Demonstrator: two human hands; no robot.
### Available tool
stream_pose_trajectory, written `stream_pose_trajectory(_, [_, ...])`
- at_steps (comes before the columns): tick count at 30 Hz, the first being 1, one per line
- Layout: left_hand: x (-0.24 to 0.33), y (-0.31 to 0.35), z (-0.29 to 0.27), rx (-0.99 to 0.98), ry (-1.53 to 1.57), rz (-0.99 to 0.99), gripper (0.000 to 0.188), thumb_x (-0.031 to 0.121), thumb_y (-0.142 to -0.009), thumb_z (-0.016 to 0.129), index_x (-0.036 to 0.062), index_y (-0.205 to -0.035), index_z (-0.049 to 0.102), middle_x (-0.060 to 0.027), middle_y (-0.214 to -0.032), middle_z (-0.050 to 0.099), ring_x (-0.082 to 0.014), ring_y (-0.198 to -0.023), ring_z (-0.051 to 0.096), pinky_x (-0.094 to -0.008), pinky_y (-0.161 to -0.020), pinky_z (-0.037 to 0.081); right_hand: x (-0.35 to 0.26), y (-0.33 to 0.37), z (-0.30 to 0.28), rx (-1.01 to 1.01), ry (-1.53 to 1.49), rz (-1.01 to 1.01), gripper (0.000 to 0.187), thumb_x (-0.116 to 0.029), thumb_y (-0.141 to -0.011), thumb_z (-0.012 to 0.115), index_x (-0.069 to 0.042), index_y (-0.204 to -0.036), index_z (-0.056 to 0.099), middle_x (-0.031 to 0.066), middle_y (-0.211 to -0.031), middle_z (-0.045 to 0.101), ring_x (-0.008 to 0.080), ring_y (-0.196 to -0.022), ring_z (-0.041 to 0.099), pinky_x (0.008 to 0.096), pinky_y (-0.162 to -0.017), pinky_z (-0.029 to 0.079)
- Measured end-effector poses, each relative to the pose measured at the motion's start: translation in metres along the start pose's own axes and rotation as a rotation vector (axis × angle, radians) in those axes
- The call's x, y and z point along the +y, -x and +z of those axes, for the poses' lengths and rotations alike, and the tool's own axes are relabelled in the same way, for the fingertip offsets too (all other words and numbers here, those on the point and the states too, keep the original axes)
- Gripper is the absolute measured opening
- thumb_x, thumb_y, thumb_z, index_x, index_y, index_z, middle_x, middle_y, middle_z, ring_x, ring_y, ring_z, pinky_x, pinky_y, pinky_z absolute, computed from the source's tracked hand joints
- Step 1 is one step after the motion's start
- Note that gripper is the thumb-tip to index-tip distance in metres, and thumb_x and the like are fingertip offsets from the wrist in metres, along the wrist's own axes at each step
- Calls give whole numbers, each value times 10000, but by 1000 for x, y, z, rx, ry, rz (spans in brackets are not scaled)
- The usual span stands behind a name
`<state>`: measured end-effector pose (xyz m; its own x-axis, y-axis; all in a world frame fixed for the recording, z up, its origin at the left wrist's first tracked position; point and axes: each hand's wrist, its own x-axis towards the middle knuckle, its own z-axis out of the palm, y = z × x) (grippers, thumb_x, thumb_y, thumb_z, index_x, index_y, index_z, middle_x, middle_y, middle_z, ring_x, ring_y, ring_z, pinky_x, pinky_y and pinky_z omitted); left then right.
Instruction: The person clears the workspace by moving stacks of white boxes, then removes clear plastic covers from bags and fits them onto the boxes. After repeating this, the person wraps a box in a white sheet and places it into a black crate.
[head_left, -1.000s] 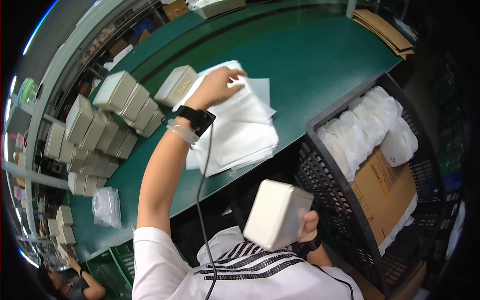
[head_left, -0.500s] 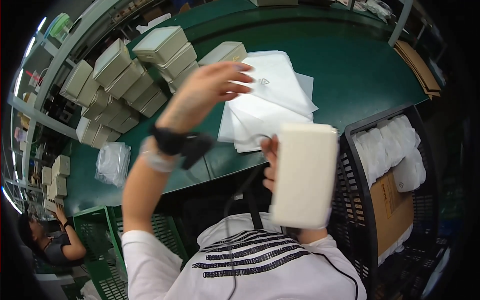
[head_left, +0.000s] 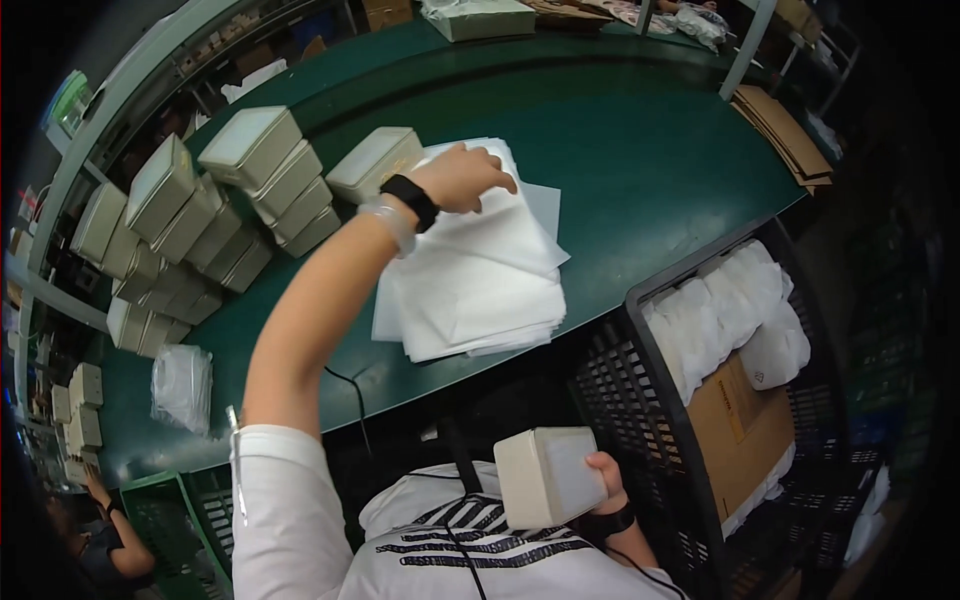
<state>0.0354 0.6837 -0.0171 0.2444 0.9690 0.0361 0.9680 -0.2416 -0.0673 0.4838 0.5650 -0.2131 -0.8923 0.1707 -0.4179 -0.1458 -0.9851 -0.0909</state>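
My left hand (head_left: 462, 180) reaches across the bench to the far end of a stack of thin white bags (head_left: 485, 300). Its fingers are bent and apart at the top bag, and I make out nothing held in them. Close to my chest, my right hand (head_left: 610, 482) is closed on a cream box (head_left: 527, 480), tilted so its paler, bluish-white face turns right. Just behind the bags lies another cream box (head_left: 375, 162). Several more boxes stand in piles (head_left: 190, 225) at the left.
A black crate (head_left: 640, 400) at my right holds white-wrapped items (head_left: 720, 310) and cardboard (head_left: 745, 430). Flat cardboard (head_left: 780, 135) lies at the bench's right end. Clear plastic bags (head_left: 182, 388) sit at the left. Another person (head_left: 110, 545) works beyond a green crate (head_left: 165, 530).
My left hand has come down onto the bag stack. My right hand has lowered the cream box toward my chest and turned it, showing its paler face. The whole view has shifted.
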Motion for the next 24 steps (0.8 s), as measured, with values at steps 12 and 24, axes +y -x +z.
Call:
stream_pose_trajectory(12, [2, -48, 18, -352, 90, -85, 379, 144, -629, 845, 151, -963, 665, -47, -969, 657, -250, -1015, 566, -362, -911, 379, -7, -1, -10, -32, 58, -60, 681, -281, -771, 592, 73, -1331, 436, 252, -1260, 567, 371, -1107, 597, 474, -967, 477])
stream_pose_trajectory(24, [32, 54, -10, 15, 154, -136, 204, 149, -679, 779, 41, -755, 623, -141, -811, 634, -354, -801, 607, -438, -695, 481, -6, -19, 40, -426, -127, -143, 748, -296, -757, 658, 25, -1383, 402, 231, -1315, 534, 341, -1161, 571, 485, -1007, 448])
